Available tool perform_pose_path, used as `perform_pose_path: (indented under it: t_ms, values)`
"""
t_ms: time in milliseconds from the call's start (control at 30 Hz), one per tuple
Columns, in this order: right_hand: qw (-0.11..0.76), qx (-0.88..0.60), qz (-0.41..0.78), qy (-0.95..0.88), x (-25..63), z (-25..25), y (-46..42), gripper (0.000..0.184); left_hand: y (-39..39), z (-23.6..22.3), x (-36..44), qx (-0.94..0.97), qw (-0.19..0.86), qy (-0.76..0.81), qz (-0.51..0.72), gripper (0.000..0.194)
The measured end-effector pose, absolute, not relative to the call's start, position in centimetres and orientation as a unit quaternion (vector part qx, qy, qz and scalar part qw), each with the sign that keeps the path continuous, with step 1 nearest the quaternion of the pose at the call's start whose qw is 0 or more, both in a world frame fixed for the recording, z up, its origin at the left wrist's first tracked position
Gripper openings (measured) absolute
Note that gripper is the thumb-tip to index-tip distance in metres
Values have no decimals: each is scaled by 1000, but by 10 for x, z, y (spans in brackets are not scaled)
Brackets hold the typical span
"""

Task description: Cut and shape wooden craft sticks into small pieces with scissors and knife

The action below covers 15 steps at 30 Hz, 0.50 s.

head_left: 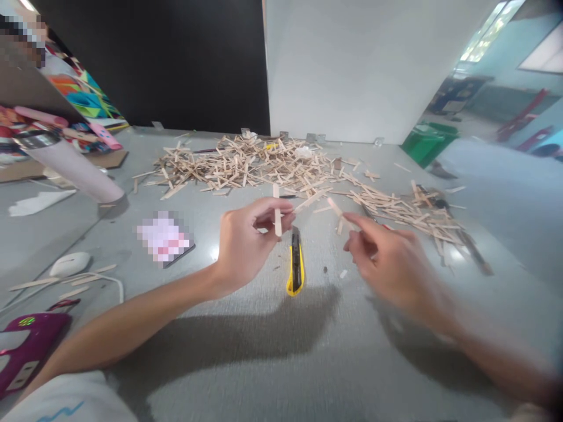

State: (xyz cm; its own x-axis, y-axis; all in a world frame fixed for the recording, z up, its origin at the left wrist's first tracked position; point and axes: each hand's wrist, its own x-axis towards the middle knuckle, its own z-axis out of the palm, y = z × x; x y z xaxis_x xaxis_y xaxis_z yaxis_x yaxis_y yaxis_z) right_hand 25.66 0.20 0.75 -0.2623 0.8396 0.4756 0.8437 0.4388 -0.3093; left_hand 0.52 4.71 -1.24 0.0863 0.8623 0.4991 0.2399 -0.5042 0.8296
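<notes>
My left hand (246, 243) pinches a short pale wooden stick (277, 212) upright between thumb and fingers, above the grey table (246, 363). My right hand (391, 264) is blurred with motion and holds another thin wooden stick (338, 210) that points up and to the left. Between the two hands a yellow and black utility knife (296, 262) lies flat on the table. A wide heap of similar wooden sticks (264, 164) covers the far part of the table.
A white computer mouse (70, 264) with its cable lies at the left, near a purple device (26, 346). A pink cylinder (74, 167) leans at the far left. A green bin (428, 140) stands beyond the table's right edge.
</notes>
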Motion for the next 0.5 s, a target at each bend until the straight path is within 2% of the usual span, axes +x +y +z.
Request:
perform_pose_path:
  t_ms: [200, 367, 500]
  values:
    - [386, -517, 2, -764, 260, 8, 11, 46, 42, -13, 9, 722, 312, 364, 498, 8]
    - [390, -488, -27, -780, 260, 8, 8, 31, 41, -15, 9, 740, 300, 355, 487, 8]
    - [399, -464, -55, -789, 259, 11, 6, 29, 43, -17, 10, 752, 300, 340, 478, 8]
